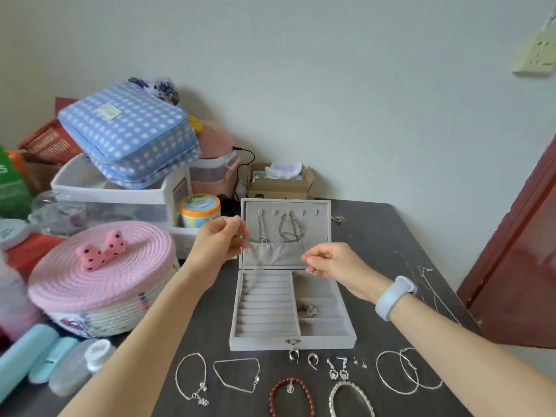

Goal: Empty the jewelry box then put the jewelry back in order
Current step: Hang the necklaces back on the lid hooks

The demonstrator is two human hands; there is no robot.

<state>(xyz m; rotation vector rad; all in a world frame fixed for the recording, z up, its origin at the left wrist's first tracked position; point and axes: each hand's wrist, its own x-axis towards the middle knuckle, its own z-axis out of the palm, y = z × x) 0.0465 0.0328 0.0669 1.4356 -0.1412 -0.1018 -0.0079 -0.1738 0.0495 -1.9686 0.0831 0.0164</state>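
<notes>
While both hands hover in front of the raised lid of the jewelry box [293,341], a thin silver necklace [254,273] hangs between them, faint and blurred as it droops over the ring rows. At frame centre-left, the left hand [221,239] pinches one end of the chain with curled fingers just beside the lid's left edge; at centre-right, the right hand [329,263] pinches what looks like the other end, near the elastic pocket [275,254]. Holding it by both ends likely keeps the chain from knotting while it goes to or comes off a hook; which of the two I cannot tell. Two necklaces hang from hooks in the lid [323,224], tails tucked in the pocket so they stay straight. In the box's right-hand compartments lies a small reddish and green piece [308,310]. Along the lower edge of the frame, bracelets, a red bead bracelet [290,397], earrings and two bangles [409,371] are spread on the dark table [370,233] in a tidy row, probably sorted by kind. More fine chains [427,284] lie at right
</notes>
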